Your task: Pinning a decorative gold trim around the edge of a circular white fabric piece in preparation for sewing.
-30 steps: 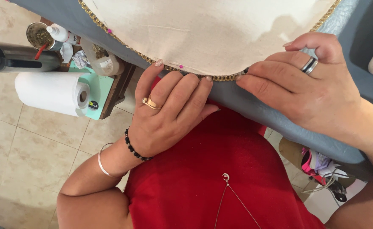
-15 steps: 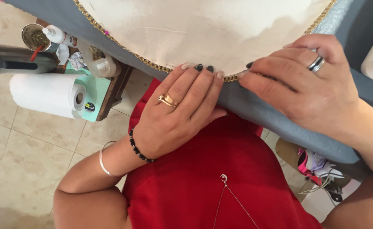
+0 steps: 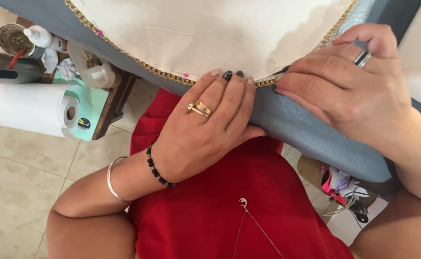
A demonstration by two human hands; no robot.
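Leftmost, I note a paper towel roll beside a cluttered side stand. My left hand lies flat, fingers extended, holding nothing, pinning the gold trim along the cream fabric on the grey counter. My right hand pinches that trim, grip closed. In my judgement, steady flat pressure keeps the trim aligned.
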